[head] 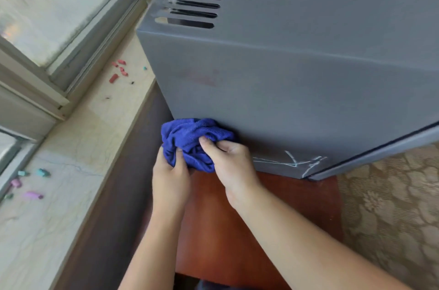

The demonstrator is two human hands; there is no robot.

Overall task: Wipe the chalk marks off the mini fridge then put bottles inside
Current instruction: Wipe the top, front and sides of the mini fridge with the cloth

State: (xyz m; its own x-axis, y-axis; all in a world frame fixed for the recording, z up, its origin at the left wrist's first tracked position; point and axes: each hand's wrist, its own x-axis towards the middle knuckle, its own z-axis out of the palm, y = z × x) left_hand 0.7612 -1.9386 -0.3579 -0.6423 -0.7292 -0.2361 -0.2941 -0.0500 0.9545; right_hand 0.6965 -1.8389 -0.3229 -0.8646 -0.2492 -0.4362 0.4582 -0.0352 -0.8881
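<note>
A grey mini fridge (297,80) stands on a reddish wooden stand (297,206), its side panel facing me. White and pale blue chalk marks (294,161) run along the panel's lower right corner, and a faint red smear (202,78) shows higher up. A bunched blue cloth (187,137) rests against the panel's lower left edge. My left hand (169,180) grips the cloth from below and my right hand (228,159) pinches it from the right. No bottles are in view.
A marble window sill (78,147) runs along the left, strewn with red chalk pieces (118,71) and several teal and purple pieces (31,183). A window (47,4) rises behind it. Patterned carpet (389,213) lies at the right.
</note>
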